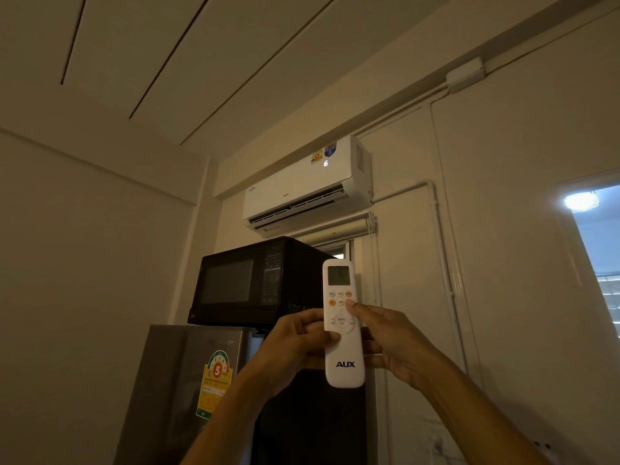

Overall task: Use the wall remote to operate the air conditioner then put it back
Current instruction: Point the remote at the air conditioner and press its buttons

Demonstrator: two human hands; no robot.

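Risk, item one: the AUX remote [343,325] is being held upright at lower centre of the frame, clamped mainly along its lower half. A hard thumb press near the top could, in my judgement, be tipping it back out of the hands.

Risk, item two: the buttons are sitting close together in small rows. A broad thumb could be landing on a neighbouring key and changing the wrong setting. The remote's screen is too dim to read from here.

Risk, item three: the remote is pointing roughly up at the air conditioner [303,187], mounted high at centre of the frame, its flap standing open and a lit figure showing on its front. If the remote is tilting away, the signal may be missing the unit.

Risk, item four: the wall holder is not in view, so the return step is waiting on finding it.

Left hand [297,342]: fingers curled, gripping the remote's left edge and back, thumb lying across the front by the round menu pad.

Right hand [391,344]: fingers wrapping behind the remote's right side, thumb stretched up and touching a button in the right-hand column under the screen.

Surroundings: black microwave [250,283] standing on a grey refrigerator [188,380], behind and left of the hands.
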